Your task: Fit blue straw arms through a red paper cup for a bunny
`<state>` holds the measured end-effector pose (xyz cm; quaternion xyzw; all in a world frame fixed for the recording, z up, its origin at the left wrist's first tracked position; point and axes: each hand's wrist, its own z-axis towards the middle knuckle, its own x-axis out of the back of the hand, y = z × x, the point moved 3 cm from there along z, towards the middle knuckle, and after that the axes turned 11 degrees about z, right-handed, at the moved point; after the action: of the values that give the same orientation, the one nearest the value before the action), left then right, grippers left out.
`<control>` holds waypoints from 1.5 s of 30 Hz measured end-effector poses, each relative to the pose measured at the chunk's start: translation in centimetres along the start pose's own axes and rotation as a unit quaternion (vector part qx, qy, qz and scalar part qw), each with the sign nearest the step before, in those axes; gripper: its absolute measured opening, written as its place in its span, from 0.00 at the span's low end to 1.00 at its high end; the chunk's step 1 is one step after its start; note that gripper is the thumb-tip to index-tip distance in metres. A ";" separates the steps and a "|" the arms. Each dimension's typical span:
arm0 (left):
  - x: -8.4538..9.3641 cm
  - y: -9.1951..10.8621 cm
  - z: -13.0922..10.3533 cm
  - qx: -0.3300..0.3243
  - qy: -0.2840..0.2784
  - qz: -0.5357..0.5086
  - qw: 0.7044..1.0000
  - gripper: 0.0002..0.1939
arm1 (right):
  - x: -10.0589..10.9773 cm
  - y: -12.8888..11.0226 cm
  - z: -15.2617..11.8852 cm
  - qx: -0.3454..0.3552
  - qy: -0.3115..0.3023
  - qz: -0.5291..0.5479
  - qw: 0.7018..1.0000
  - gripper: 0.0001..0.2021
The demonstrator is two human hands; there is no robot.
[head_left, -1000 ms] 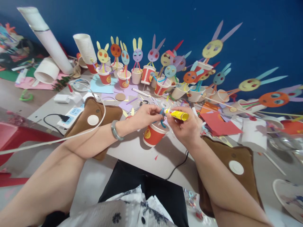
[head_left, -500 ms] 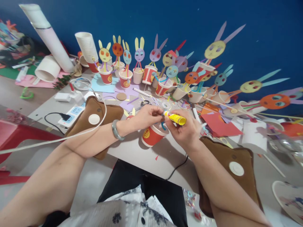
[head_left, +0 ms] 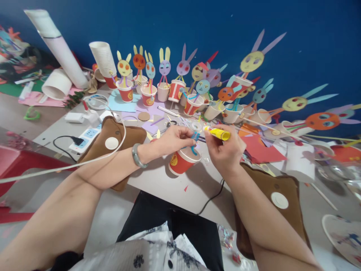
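Observation:
My left hand [head_left: 180,137] pinches blue paper strips [head_left: 194,136] just above an overturned-looking red and white paper cup [head_left: 184,162], whose upper side faces me at a tilt. One blue strip curls down against the cup's pale top. To the right, my right hand [head_left: 224,148] is closed around a yellow glue stick [head_left: 218,133], its tip pointing left toward the strips but apart from them. Small scraps and a roll of clear tape [head_left: 196,126] lie on the table behind my hands.
Several paper-cup rabbits, one with a yellow face [head_left: 124,67], line the blue wall. Brown cushions [head_left: 270,210] flank the work spot. A white cable [head_left: 84,162] crosses my left forearm near a power strip [head_left: 89,134]. Red paper [head_left: 263,148] lies right.
My right hand has drawn the glue stick away to the right and slightly up from the blue strips. My left hand stays nearly in place, and the strips show more clearly.

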<state>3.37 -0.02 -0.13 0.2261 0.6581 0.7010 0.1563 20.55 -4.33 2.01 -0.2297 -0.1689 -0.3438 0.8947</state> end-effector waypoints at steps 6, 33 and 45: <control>0.2 -0.2 0.3 -0.022 0.001 0.014 1.000 0.04 | 0.2 -1.3 -0.2 0.040 -0.022 0.003 0.999 0.07; 0.5 0.0 0.1 -0.049 0.009 0.045 0.998 0.04 | 0.2 -1.8 -0.1 0.041 -0.029 0.013 0.999 0.08; 0.1 -0.2 0.1 -0.058 -0.001 0.034 0.998 0.02 | -0.7 -1.4 -0.5 0.100 -0.043 -0.044 0.993 0.08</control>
<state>3.34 0.13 -0.29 0.2395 0.6080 0.7427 0.1462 19.13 -5.11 1.71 -0.1462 -0.2507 -0.3542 0.8890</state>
